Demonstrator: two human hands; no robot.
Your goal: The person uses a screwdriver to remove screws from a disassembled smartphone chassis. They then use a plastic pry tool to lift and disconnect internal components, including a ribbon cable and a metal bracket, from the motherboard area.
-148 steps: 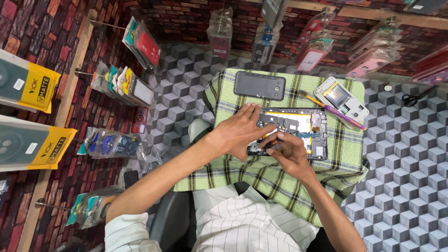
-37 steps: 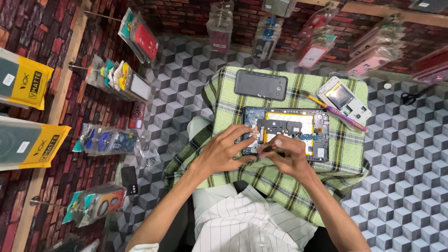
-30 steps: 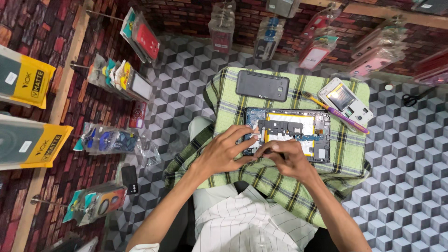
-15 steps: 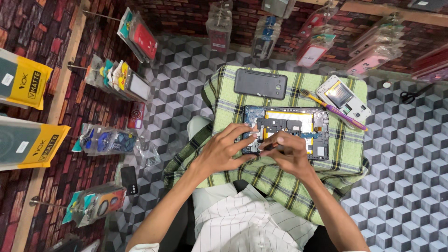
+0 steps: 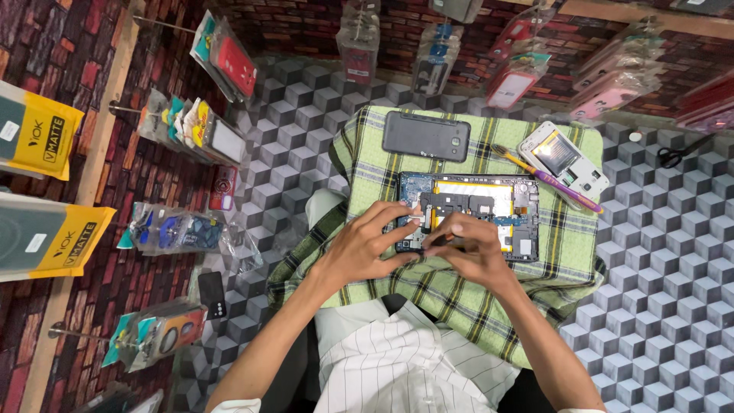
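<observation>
Opened tablet [image 5: 468, 215] lies on green plaid cloth [image 5: 459, 298], long axis left-right, directly ahead of both hands. Left hand [image 5: 365, 246] fingers spread, pressing its left edge; right hand [image 5: 468, 250] fingers pinched together at the near edge, possibly on a small tool, can't tell. Yellow-black boxes [image 5: 42, 138] far left, hanging pink-red packets [image 5: 527, 69] above.

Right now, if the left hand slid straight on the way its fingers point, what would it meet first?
Probably the right hand: the left hand points rightward across the opened tablet, and both hands' fingertips nearly meet there. Depth is unclear.
</observation>
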